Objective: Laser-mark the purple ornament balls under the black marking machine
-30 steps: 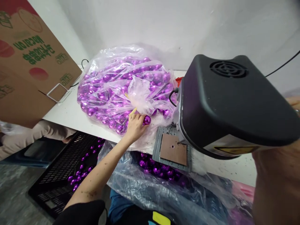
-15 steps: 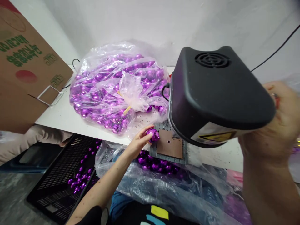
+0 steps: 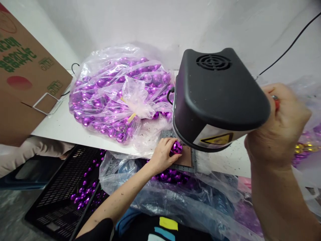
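Observation:
My left hand (image 3: 162, 154) holds a shiny purple ball (image 3: 176, 147) on the brown plate (image 3: 187, 160) under the head of a black machine (image 3: 215, 97). My right hand (image 3: 278, 127) is closed around a red-tipped handle (image 3: 276, 101) at the machine's right side, close to the camera. A tied clear bag full of purple balls (image 3: 120, 97) lies on the white table (image 3: 62, 125) just behind my left hand.
A cardboard box (image 3: 25, 73) leans at the left. Below the table edge sit a black crate (image 3: 65, 194) with loose purple balls and an open plastic bag (image 3: 175, 197) holding more. Gold pieces (image 3: 304, 147) lie at the far right. A cable (image 3: 288, 47) runs up the wall.
My left hand took a purple ball from beside the bag and carried it right, onto the plate under the machine head. My right hand rose to the handle.

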`<state>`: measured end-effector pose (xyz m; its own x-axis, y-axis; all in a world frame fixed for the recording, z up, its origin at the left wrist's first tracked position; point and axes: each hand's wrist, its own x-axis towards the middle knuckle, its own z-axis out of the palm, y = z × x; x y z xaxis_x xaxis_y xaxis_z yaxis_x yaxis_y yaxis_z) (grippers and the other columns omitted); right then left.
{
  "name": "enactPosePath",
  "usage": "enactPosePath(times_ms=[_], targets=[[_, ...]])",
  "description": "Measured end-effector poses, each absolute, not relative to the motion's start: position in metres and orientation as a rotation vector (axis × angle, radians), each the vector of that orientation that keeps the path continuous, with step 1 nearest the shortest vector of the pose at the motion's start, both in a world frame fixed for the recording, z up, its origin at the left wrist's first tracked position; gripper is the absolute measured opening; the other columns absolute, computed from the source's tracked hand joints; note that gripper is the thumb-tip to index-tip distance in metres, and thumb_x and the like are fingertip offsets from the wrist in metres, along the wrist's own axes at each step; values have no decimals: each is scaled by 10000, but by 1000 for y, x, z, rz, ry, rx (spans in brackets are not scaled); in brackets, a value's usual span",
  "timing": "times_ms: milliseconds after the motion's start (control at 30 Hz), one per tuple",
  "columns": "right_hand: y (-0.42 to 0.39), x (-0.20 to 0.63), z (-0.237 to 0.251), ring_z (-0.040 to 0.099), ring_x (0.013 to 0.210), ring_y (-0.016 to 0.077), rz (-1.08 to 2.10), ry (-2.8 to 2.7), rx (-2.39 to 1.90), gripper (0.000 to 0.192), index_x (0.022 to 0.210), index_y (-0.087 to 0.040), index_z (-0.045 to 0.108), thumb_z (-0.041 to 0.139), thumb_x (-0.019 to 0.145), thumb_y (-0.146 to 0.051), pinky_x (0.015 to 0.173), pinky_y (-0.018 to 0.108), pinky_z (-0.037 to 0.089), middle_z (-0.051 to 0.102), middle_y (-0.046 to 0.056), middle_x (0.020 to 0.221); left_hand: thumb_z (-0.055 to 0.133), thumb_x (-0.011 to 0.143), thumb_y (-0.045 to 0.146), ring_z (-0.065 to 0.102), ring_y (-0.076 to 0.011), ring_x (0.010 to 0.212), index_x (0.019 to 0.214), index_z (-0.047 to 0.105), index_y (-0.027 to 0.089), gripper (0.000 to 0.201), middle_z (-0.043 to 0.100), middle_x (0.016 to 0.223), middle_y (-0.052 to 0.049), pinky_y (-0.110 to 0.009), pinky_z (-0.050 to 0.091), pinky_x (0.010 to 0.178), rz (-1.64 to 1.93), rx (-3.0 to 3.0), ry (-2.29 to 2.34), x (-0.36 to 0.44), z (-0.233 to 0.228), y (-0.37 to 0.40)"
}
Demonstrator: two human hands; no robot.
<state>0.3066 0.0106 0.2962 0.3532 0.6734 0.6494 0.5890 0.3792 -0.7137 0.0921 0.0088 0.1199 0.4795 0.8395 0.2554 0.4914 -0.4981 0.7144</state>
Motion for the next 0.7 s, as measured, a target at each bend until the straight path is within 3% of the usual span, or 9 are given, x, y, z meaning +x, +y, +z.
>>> enactPosePath(times_ms=[200,400,600,700], targets=[[11,307,294,345,626,-2,66,-1315,-1284,590,767,-104,591,551,862,-685,554,135,256,384,-3,626,745,818,349,583,-319,1171,1233,642,234,443,665,1204,-106,-520,446,1056,772,2061,1134,105,116,10],[9,308,291,414,611,-7,47,-1309,-1275,353,787,-104,580,600,904,-436,570,145,301,453,-18,642,706,854,369,566,-308,1240,1290,600,258,463,668,1254,-93,-570,314,1178,755,1951,1060,108,106,4],[12,309,290,430,634,4,12,-1319,-1265,311,793,-115,598,610,899,-407,577,157,317,461,-13,664,690,870,451,549,-324,1253,1274,614,253,456,659,1238,-89,-568,194,1249,736,1986,1081,107,110,4],[0,309,285,441,644,1,-115,-1381,-1231,320,821,-135,618,550,943,-422,599,168,332,491,-11,672,689,869,457,543,-334,1256,1268,621,257,451,660,1222,-90,-568,209,1251,746,1988,1087,107,112,4]])
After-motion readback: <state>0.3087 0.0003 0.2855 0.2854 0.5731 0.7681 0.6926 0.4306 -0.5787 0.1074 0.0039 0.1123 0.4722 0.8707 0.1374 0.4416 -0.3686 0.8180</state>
